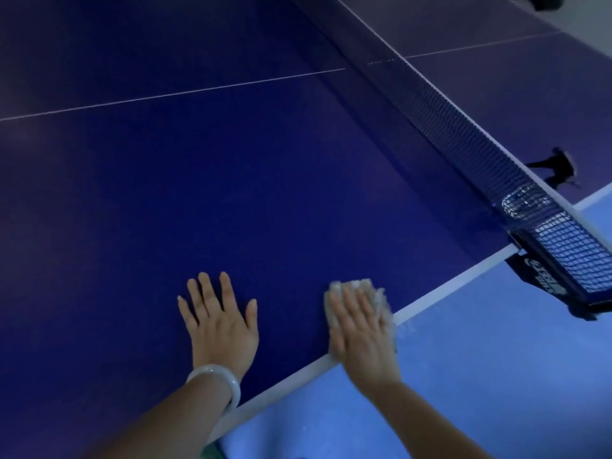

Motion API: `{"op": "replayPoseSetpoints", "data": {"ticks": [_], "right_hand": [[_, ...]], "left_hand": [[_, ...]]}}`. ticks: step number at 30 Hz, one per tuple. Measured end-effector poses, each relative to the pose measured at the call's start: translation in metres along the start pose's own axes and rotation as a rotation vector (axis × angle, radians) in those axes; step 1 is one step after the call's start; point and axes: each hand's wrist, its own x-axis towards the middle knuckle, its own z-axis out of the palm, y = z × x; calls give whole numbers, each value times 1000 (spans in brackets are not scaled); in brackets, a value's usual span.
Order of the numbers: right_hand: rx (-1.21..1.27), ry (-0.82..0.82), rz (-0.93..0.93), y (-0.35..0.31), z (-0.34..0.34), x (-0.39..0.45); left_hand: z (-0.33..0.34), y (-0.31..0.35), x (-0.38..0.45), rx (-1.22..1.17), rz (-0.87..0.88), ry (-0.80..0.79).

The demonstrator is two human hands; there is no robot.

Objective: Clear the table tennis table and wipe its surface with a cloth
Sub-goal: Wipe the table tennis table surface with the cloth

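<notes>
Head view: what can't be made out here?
- Cloth: mostly covered by the right hand, motion-blurred; its size and fold are unclear.
- Dark object beyond the net: too dim and blurred to identify.
- Net post clamp: logo unreadable, cut by the right frame edge.
- Table: its left and far ends fall outside the frame.
- Left hand lies flat, in plain view.

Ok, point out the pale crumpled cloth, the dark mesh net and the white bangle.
pale crumpled cloth (359,286), head view, on the bunched edge past the right hand's fingertips.
dark mesh net (463,130), head view, on the mesh mid-span.
white bangle (217,376), head view, on its top curve at the left wrist.
</notes>
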Motion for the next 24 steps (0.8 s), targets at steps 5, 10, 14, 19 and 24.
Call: {"op": "replayPoseSetpoints", "data": {"ticks": [5, 10, 14, 19, 24], "right_hand": [[189, -53, 667, 53, -13, 43], [109, 5, 306, -34, 1, 29], [126, -26, -130, -42, 0, -2], [-74, -26, 220, 52, -10, 42], [218, 8, 835, 56, -18, 71]], "left_hand": [[2, -1, 1, 3, 3, 33], [4, -1, 0, 4, 5, 47], [5, 1, 1, 13, 0, 49], [3, 1, 1, 4, -10, 41], [4, 1, 1, -11, 3, 65]]}}
